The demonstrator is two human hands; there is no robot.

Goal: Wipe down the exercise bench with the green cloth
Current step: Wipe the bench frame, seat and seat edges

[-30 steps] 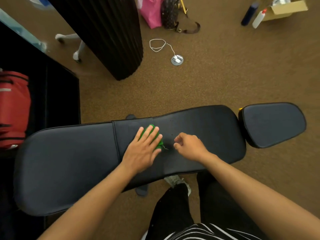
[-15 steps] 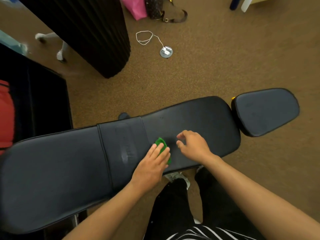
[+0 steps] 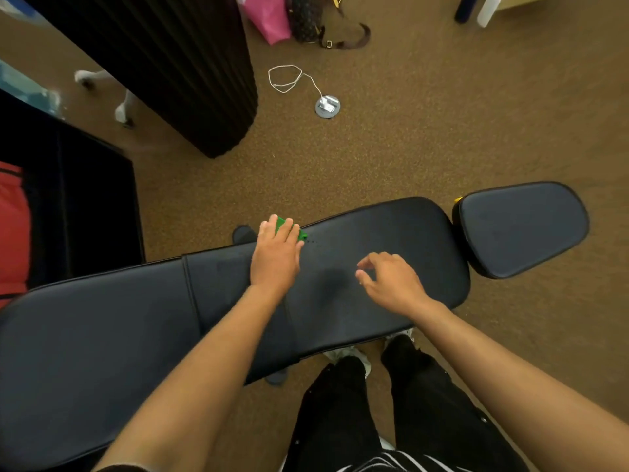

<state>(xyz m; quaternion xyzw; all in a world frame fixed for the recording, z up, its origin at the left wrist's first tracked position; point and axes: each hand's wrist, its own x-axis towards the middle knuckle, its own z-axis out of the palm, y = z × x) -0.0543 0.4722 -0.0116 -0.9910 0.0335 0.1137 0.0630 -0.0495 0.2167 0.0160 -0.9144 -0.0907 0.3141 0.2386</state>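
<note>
The green cloth [image 3: 300,235] lies at the far edge of the black padded surface [image 3: 401,229], about halfway along it. Most of the cloth is hidden under my fingers, and only a bit of green sticks out past them.

My left grip [image 3: 275,257] lies flat on top of the cloth. The fingers are straight and press it down. They do not curl around it.

My right grip [image 3: 391,284] is over the surface too, to the right of the left one and closer to the near edge. Its fingers are loose and a little bent, and it holds nothing. I cannot tell if it touches the surface.

Past the right end of the surface is a smaller black pad [image 3: 520,226], just beside it.

My black trousers [image 3: 340,420] and my shoes [image 3: 350,355] show at the near edge.

All around is a brown carpet [image 3: 425,148]. On it, past the far edge, are a white cord [image 3: 284,80] and a round grey plate [image 3: 327,106]. Farther off are a pink bag [image 3: 269,18], a dark bag [image 3: 306,15] and two bottles [image 3: 487,10]. A big black ribbed thing [image 3: 163,63] stands at the far left, and something red [image 3: 12,229] shows at the left side.
</note>
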